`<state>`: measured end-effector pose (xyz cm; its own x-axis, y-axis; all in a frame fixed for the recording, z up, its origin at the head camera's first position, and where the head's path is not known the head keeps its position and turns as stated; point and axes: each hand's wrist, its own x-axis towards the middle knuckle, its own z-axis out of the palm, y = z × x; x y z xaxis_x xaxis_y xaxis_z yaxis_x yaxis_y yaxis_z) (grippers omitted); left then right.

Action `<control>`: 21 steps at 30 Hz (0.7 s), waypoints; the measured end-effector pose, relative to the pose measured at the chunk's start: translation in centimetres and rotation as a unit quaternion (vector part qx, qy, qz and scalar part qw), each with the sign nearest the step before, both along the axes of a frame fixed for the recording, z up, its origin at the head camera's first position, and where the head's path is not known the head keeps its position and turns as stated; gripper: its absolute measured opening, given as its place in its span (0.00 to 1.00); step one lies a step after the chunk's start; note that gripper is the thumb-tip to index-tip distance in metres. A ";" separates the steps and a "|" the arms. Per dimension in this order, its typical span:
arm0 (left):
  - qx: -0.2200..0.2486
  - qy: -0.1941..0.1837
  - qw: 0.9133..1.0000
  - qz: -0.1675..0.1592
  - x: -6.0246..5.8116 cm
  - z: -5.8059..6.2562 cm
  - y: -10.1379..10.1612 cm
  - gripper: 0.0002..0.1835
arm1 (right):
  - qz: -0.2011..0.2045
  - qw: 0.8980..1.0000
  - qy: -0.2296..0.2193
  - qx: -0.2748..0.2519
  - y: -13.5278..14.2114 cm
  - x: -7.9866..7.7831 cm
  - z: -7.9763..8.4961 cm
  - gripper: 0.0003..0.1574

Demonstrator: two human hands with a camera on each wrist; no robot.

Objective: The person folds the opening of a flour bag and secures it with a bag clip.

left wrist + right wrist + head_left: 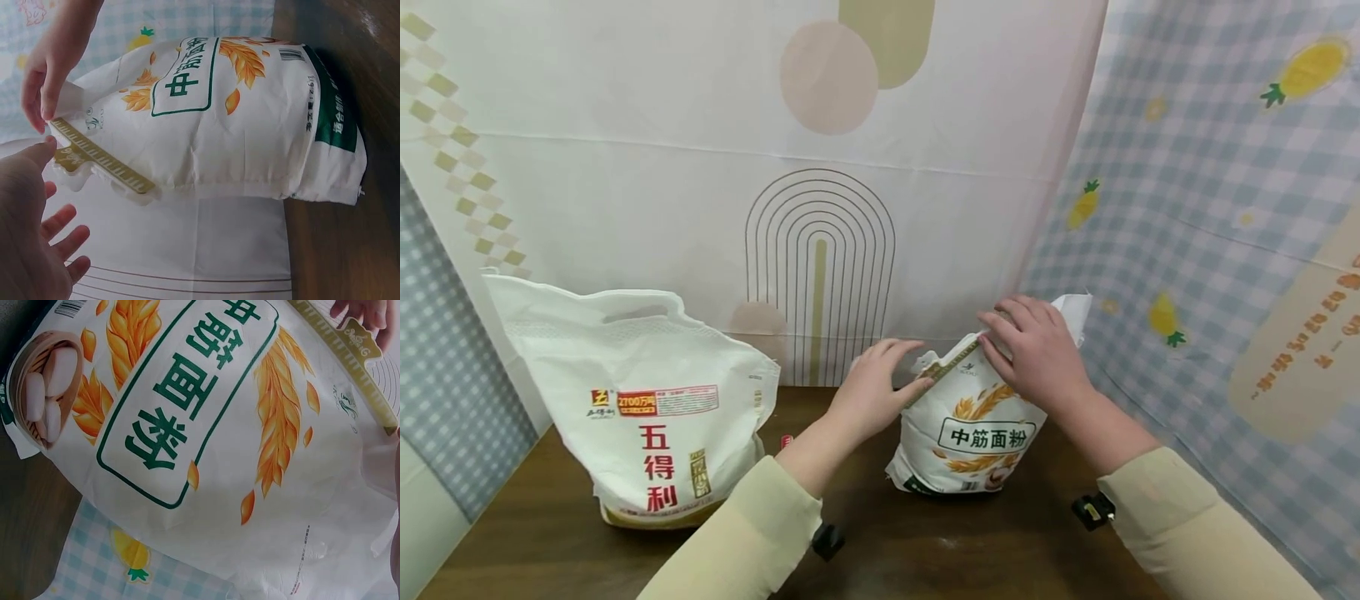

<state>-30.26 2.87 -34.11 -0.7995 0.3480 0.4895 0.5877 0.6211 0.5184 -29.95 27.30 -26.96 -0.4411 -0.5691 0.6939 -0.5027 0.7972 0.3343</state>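
right bag (967, 429): 中筋面粉; left bag (625, 467): 五得利, 2700万吨

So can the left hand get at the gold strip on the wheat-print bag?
Likely yes: the left hand, fingers spread, is right by the gold strip, with nothing visible in the way.

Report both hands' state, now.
Left hand: open, thumb near the gold strip on the wheat-print bag.
Right hand: at that bag's top edge; whether it grips cannot be told.

Both wrist views near wheat-printed bag (187, 150)
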 end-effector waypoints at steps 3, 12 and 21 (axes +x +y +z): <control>-0.027 0.029 0.999 0.012 0.6 0.1 -0.7 0.31 | -0.004 1.000 0.003 -0.006 -0.2 0.1 -0.3 0.25; -0.069 0.102 0.991 0.045 3.5 -0.2 -3.5 0.32 | 0.023 0.999 -0.003 -0.043 -1.9 1.3 -2.1 0.35; -0.096 0.139 0.984 0.058 6.4 -1.3 -6.8 0.31 | 0.082 0.995 -0.009 -0.051 -4.6 3.0 -5.1 0.36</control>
<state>-23.84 -3.91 -35.38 -0.6836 0.3697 0.6294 0.6096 0.7634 0.2137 -26.97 22.67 -32.08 -0.3609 -0.5616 0.7445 -0.6337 0.7334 0.2460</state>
